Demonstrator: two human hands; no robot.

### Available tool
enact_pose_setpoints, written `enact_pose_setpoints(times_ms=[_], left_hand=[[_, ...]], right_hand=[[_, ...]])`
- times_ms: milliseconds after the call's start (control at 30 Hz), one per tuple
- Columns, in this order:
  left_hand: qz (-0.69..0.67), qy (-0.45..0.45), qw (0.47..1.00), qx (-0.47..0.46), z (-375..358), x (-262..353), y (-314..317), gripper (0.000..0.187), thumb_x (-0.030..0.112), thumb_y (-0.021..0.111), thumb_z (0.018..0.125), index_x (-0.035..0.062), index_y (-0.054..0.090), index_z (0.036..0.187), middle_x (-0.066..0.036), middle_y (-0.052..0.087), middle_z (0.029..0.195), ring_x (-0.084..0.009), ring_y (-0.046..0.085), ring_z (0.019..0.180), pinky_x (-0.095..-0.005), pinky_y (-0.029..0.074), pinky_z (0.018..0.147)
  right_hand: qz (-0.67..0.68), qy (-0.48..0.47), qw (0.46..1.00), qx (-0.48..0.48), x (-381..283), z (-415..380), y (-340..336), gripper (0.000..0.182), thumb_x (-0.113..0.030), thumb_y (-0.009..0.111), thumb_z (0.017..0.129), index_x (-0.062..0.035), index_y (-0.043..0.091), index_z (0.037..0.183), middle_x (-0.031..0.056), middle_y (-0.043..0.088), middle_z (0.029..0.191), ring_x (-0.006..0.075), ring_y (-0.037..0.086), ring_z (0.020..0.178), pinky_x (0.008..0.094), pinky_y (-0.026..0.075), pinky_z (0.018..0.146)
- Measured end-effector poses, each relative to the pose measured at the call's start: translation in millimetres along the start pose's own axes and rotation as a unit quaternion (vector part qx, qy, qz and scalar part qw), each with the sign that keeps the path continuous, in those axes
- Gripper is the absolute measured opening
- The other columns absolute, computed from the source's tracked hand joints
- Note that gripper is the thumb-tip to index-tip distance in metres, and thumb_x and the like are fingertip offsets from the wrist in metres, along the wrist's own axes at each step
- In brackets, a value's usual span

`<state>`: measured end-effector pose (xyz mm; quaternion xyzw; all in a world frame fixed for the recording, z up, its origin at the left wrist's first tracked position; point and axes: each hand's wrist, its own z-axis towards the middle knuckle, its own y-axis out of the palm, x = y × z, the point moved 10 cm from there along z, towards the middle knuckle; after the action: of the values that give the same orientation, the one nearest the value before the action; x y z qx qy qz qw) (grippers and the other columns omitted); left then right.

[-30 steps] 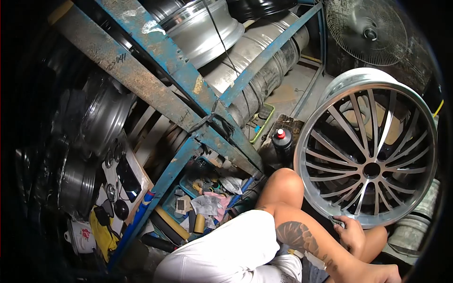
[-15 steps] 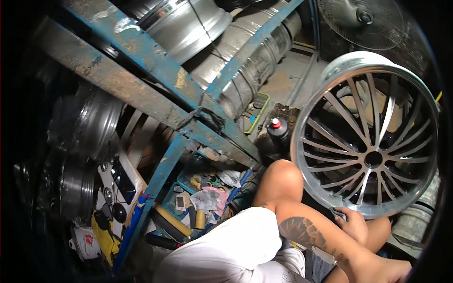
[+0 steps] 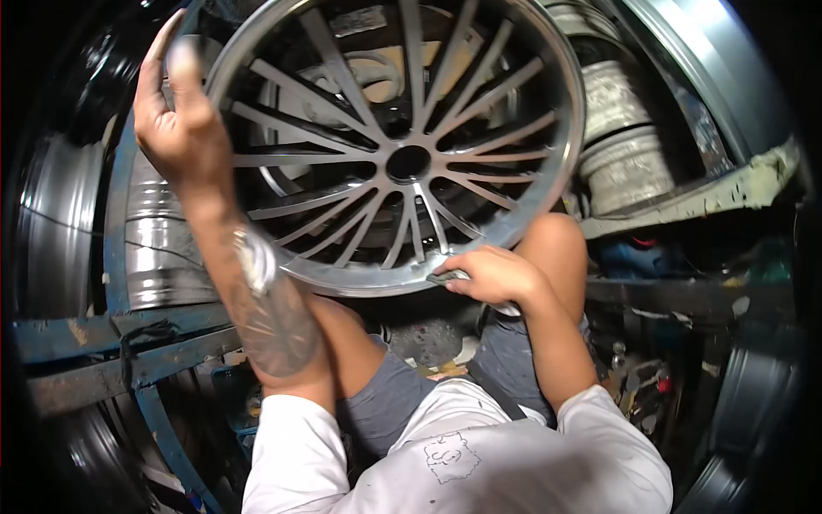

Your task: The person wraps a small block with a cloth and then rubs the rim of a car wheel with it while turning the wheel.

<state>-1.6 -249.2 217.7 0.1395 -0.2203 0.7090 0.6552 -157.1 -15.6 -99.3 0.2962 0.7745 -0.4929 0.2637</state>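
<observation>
A large multi-spoke wheel rim stands tilted in front of my knees, with a round hole at its hub. My right hand is closed on a small dark grey pad, pressed against the lip at the near lower edge. Raised beside the wheel's upper left side, my left hand has its thumb and fingers apart and nothing in it; it is slightly blurred. Whether it touches the rim I cannot tell.
Stacked metal rims stand behind at the right, more silvery rims at the left. A blue metal frame crosses the left side. A pale, worn beam juts in at the right.
The view has swung round, so the wheel now appears further left and higher. My tattooed left arm has gone from low at the right to raised beside the wheel. My right hand stays at the lip.
</observation>
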Motion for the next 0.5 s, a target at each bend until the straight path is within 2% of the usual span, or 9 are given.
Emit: enact_pose_setpoints(times_ms=[33, 133, 233, 367, 500], left_hand=[[0.023, -0.038, 0.998, -0.053, -2, -23, 9, 0.037, 0.025, 0.051, 0.108, 0.0024, 0.07, 0.13, -0.013, 0.07, 0.13, -0.0202, 0.066, 0.116, -0.0318, 0.049, 0.103], [0.279, 0.045, 0.954, -0.097, -9, -21, 20, 0.056, 0.06, 0.05, 0.103, 0.0087, 0.07, 0.108, -0.013, 0.075, 0.099, -0.0328, 0.073, 0.085, -0.0458, 0.054, 0.073], [0.297, -0.092, 0.943, -0.115, -15, -45, 16, 0.051, 0.063, 0.045, 0.104, 0.0175, 0.069, 0.106, -0.011, 0.074, 0.096, -0.0399, 0.071, 0.095, -0.0522, 0.051, 0.08], [0.326, -0.115, 0.931, -0.116, -16, -46, 17, 0.052, 0.065, 0.044, 0.103, 0.0172, 0.065, 0.101, -0.016, 0.073, 0.09, -0.048, 0.066, 0.094, -0.0525, 0.051, 0.078], [0.354, -0.124, 0.919, -0.119, -15, -49, 19, 0.053, 0.066, 0.043, 0.102, 0.0182, 0.067, 0.102, -0.016, 0.074, 0.093, -0.0478, 0.067, 0.096, -0.0533, 0.052, 0.079]], right_hand=[[-0.004, 0.026, 1.0, 0.005, 4, -6, -4, 0.038, -0.029, 0.068, 0.091, -0.0132, 0.071, 0.126, 0.0215, 0.075, 0.105, 0.0418, 0.07, 0.101, 0.0489, 0.053, 0.092], [-0.02, 0.087, 0.996, 0.024, 6, -5, -12, 0.039, -0.029, 0.066, 0.092, -0.0144, 0.071, 0.127, 0.0216, 0.074, 0.107, 0.042, 0.07, 0.102, 0.0494, 0.053, 0.094], [-0.036, 0.13, 0.99, 0.049, 10, -7, -13, 0.039, -0.026, 0.064, 0.09, -0.0161, 0.071, 0.127, 0.0218, 0.075, 0.106, 0.0408, 0.07, 0.104, 0.0517, 0.054, 0.094], [-0.064, 0.159, 0.982, 0.081, 10, -11, -6, 0.039, -0.025, 0.064, 0.091, -0.0155, 0.069, 0.129, 0.0224, 0.074, 0.107, 0.0422, 0.07, 0.104, 0.053, 0.054, 0.094], [-0.062, 0.173, 0.976, 0.115, 13, -9, 8, 0.04, -0.022, 0.063, 0.092, -0.0147, 0.066, 0.131, 0.0248, 0.074, 0.102, 0.0441, 0.07, 0.099, 0.0535, 0.055, 0.09]])
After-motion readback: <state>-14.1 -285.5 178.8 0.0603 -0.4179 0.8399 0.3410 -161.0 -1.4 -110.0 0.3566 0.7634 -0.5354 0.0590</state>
